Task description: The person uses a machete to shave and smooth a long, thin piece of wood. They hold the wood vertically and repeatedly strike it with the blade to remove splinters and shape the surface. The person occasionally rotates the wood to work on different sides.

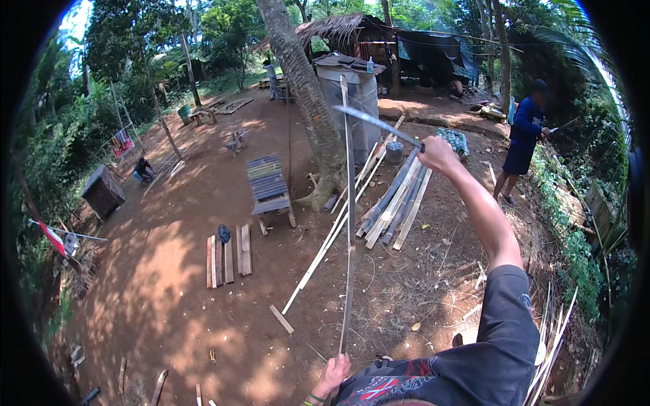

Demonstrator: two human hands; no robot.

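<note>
Two hands in view, both closed on something. Left hand [333, 373] sits at the bottom edge, fingers wrapped round the lower end of one long thin bamboo strip [349, 223]; strip stands near upright from that hand, pale grey-brown, narrow and flat, slightly bowed, top end reaching up in front of the grey tank [365, 95]. Right hand [437, 154] is raised on an outstretched arm, fist shut on the handle of one long blade [376, 124]; blade is slim, pale metal, angled up-left, tip close beside the strip's upper part, can't tell if touching. Ground is bare red-brown dirt with dry litter. Near left: one short plank [282, 319] lying loose, then a row of about four short boards [228, 256] laid side by side with a dark object on top. Lower right: a loose sheaf of thin split slats [552, 352]. Mid distance: one slatted wooden bench [269, 186], two long pale split poles [332, 233] lying diagonally, one pile of roughly eight bamboo poles [396, 203] at the foot of one palm trunk [308, 95]. Right: one person in blue [525, 139] standing. Far: one thatched hut [352, 34], one person crouching at left [143, 168], one standing further back [272, 78].
</note>
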